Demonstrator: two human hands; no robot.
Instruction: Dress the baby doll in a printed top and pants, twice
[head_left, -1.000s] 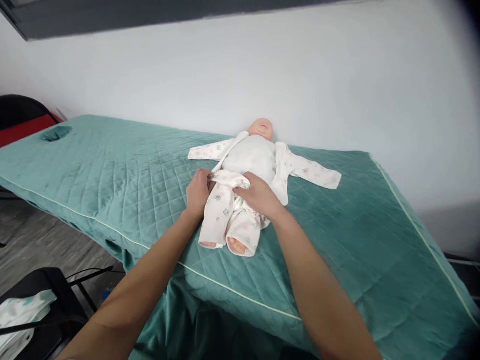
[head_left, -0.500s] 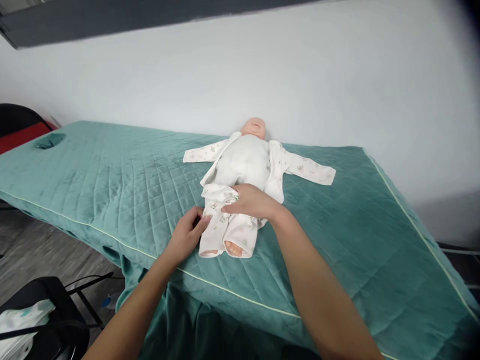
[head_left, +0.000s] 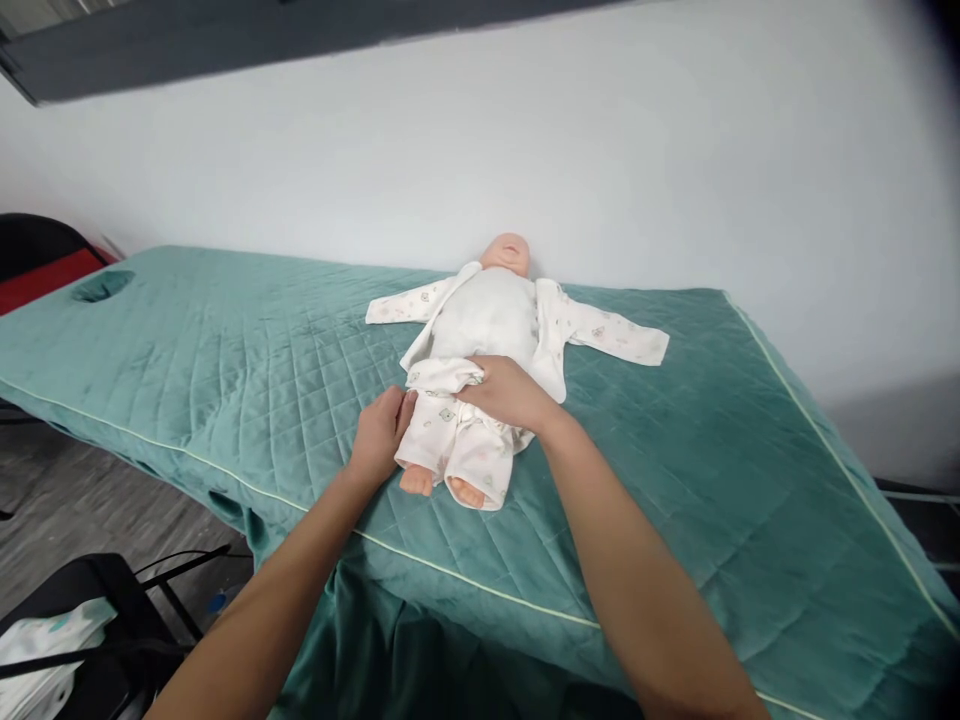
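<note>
A baby doll [head_left: 507,254] lies on its back on a green quilted bed, head toward the wall. Its printed white jacket [head_left: 611,335] is spread open, sleeves out to both sides, over a white cloth torso [head_left: 487,310]. Small printed baby pants [head_left: 480,455] cover its legs, and both feet poke out of the cuffs. My right hand [head_left: 510,392] grips the bunched waistband at the front, thumb over the fabric. At the left side of the pants, my left hand [head_left: 381,430] is closed on their edge; its fingertips are partly hidden.
The green bed cover [head_left: 247,380] has a face hole [head_left: 103,286] at its far left end. A white wall [head_left: 480,150] stands behind. A black chair [head_left: 112,600] holding folded white cloth [head_left: 49,650] is at lower left; a red and black chair [head_left: 45,270] sits beyond.
My left hand has moved up along the pants' side toward the waist. The waistband is pulled higher, and the doll's left-hand foot in view now shows more below its cuff.
</note>
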